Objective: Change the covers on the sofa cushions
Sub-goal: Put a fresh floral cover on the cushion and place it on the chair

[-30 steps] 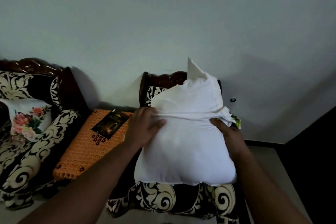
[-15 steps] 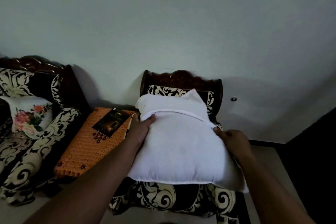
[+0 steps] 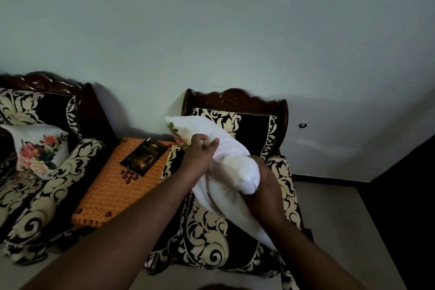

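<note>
The white cushion (image 3: 226, 160) is held above the seat of the armchair (image 3: 235, 231), tilted, with its far end raised toward the chair's left armrest and its near end hanging down over the right side of the seat. The left hand (image 3: 200, 155) grips the upper part of the cushion: the fingers are curled and the thumb and fingertips pinch a bunch of white fabric. Just beyond this hand, at the far end of the cushion, a strip of floral-printed fabric (image 3: 179, 135) shows at the edge of the white material. The right hand (image 3: 263, 186) is placed against the lower, rounded bulge of the cushion; its back faces the camera, and the cushion hides its fingertips, so how far the fingers close cannot be determined. The armchair has a dark carved wooden backrest and black upholstery with a cream scroll pattern. Beside its left armrest stands an orange woven stool (image 3: 113, 188), carrying a dark printed packet (image 3: 143, 156) near its far edge. On the sofa (image 3: 47, 172) past the stool's left edge, a floral-covered cushion (image 3: 37, 148) leans against the backrest.
</note>
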The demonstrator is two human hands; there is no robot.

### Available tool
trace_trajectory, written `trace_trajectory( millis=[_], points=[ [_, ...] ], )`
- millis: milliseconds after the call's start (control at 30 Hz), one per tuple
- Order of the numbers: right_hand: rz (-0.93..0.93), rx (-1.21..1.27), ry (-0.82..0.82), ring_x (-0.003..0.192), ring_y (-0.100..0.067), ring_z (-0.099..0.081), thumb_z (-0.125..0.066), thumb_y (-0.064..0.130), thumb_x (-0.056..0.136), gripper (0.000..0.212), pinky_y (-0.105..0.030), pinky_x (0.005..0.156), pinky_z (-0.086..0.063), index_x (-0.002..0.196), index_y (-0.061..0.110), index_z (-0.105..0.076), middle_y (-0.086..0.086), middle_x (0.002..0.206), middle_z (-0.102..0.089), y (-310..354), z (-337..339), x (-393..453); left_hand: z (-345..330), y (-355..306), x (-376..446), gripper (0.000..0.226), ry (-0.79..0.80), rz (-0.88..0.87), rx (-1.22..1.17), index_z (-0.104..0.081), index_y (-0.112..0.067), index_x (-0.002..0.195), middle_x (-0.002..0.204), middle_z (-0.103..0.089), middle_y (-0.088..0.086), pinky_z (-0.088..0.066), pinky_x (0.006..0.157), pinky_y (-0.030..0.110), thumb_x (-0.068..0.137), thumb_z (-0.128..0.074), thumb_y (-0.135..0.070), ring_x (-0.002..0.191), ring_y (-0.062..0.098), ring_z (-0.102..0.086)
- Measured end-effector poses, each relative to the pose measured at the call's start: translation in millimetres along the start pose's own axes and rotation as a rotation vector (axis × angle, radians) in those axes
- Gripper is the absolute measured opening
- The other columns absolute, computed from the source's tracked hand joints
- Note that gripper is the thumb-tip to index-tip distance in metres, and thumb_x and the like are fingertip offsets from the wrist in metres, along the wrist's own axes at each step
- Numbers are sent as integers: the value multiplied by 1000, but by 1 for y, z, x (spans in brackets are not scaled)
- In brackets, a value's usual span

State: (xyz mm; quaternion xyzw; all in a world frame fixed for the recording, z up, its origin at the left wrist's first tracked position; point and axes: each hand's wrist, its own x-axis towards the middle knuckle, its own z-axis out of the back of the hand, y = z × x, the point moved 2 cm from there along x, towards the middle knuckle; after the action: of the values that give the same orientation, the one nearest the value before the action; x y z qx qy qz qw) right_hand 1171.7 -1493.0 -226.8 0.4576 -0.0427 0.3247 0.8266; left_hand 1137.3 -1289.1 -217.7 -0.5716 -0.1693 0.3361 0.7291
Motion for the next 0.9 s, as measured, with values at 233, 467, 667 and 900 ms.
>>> trace_trajectory(
  millis=[233,467,667,900],
  points=[
    [-128,136,-127,104,20,-53,-70,44,76,58,-1,78,-40,130,39,-50,43,118,-55,-15,11,-2,-6,46,-18,33,238,-89,215,-61,-22,117,106,-68,-5,-54,89,40,101,-52,-49,102,17,-66],
    [-169,68,-90,130,18,-38,-71,38,92,71,-3,103,-30,152,37,-33,32,148,-40,-37,4,5,-30,16,-13,28,194,29,-112,-63,-22,111,102,-70,-5,-52,77,30,97,-61,-46,97,17,-68],
    [-83,-202,84,117,-12,-59,-55,69,84,74,-37,94,-51,149,39,-38,12,135,-57,-17,20,-3,-43,-18,-33,13,219,-55,-419,-70,-22,106,102,-75,-10,-52,81,18,102,-58,-24,101,5,-68],
    [-9,-336,158,95,-20,-70,-45,37,93,34,-26,72,-43,111,19,-68,1,102,-71,-25,10,27,-63,-35,-67,9,468,-315,-184,-69,-34,98,93,-73,-12,-53,84,30,98,-61,-32,90,9,-68]
  ],
)
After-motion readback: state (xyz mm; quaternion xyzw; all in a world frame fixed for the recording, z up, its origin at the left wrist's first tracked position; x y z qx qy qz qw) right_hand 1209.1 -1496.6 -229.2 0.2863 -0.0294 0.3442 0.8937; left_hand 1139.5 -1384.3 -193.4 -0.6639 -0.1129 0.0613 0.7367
